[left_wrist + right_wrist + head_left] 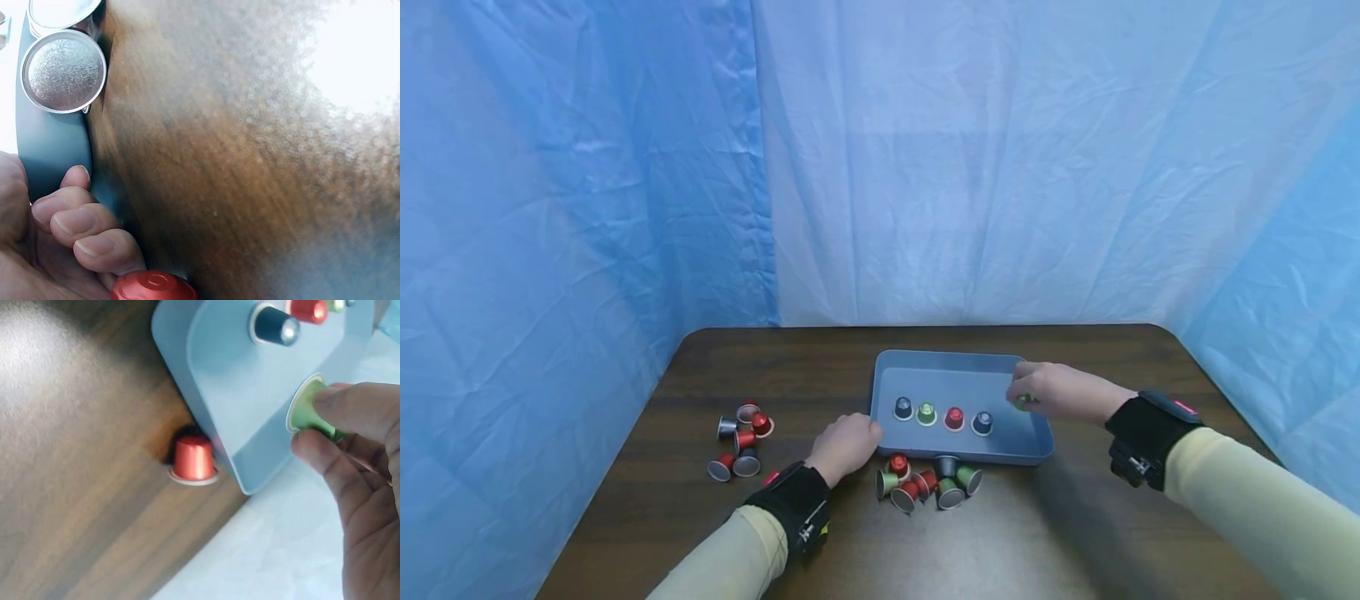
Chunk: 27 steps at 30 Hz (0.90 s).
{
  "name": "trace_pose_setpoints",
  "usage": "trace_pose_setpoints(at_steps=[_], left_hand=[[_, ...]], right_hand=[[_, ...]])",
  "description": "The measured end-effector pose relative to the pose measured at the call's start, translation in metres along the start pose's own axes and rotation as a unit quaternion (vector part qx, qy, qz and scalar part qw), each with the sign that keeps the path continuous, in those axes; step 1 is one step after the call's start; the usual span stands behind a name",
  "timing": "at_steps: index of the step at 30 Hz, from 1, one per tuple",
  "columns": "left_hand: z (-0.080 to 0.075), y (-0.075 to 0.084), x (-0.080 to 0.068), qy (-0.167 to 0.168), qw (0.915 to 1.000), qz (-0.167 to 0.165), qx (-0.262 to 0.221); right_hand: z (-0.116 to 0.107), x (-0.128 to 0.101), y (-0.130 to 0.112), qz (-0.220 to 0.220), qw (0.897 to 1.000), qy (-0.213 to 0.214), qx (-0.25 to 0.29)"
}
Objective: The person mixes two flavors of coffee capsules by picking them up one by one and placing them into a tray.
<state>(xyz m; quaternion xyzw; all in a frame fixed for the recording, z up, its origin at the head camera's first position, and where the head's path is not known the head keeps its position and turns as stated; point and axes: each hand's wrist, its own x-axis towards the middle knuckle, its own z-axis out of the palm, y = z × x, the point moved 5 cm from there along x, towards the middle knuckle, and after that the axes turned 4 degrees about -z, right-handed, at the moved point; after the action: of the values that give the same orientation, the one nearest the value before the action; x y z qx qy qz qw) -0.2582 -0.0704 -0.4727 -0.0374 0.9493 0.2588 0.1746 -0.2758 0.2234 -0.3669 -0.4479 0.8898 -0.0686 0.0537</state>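
Note:
My right hand (1037,389) pinches a green coffee capsule (310,409) between thumb and fingertips over the right part of a blue-grey tray (955,367). In the tray stands a row of capsules: a dark one (903,407), a green one (927,414), a red one (953,418) and a dark blue one (982,423). At the tray's left edge my left hand (844,446) grips the wall with curled fingers (84,222). Just by these fingers shows a red capsule (154,287), which the hand hides in the head view.
In front of the tray lies a mixed heap of capsules (925,482), several with foil lids outward. Another group, red, silver and dark (745,437), lies on the dark wooden table (820,367) at left. A red capsule (194,459) stands beside the tray's right end.

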Motion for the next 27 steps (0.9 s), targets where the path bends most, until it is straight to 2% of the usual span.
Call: trace_pose_setpoints(at_steps=[13, 27], left_hand=[[0.0, -0.003, 0.001, 0.004, 1.0, 0.001, -0.005], [0.0, -0.003, 0.001, 0.007, 1.0, 0.007, -0.001]], right_hand=[[0.03, 0.006, 0.008, 0.063, 0.996, -0.045, 0.035], [0.045, 0.019, 0.004, 0.109, 0.991, -0.071, 0.005]])
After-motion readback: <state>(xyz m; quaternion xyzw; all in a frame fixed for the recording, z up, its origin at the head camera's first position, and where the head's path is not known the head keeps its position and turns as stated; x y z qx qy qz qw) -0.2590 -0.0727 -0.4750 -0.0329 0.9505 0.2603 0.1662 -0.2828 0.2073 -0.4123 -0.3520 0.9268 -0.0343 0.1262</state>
